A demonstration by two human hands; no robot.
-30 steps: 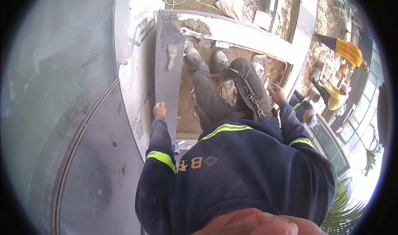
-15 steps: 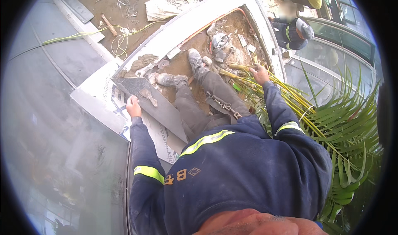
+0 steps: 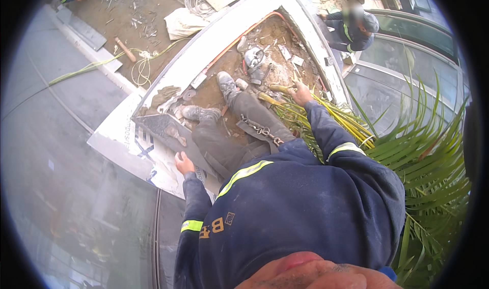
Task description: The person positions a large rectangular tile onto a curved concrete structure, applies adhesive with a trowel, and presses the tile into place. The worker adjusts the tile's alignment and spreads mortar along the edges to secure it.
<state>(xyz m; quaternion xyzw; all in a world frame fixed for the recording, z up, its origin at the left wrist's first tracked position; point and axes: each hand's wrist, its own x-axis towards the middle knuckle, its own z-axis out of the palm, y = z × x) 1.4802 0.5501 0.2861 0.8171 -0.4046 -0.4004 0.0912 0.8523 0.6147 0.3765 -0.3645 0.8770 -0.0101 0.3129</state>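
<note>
Near the palm stalks [image 3: 351, 125], the right hand [image 3: 301, 94] reaches forward, left hand [image 3: 184, 164] by the grey panel [image 3: 192, 149], grips unclear.

My navy sweatshirt [image 3: 305, 202] has lime-and-silver striped bands [image 3: 244, 178]; my trousers [image 3: 211, 139] are grey-brown. On my right, palm fronds [image 3: 433, 172] show green and their stalks [image 3: 351, 123] yellow. Far left, a yellow-green cable [image 3: 79, 71] shows against brown ground [image 3: 118, 28].

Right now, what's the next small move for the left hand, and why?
Probably ease the left hand forward to the scraper: it lies on the grey board just beyond that hand, which looks empty. The right hand is over by the palm stalks, so the left seems better placed.
</note>
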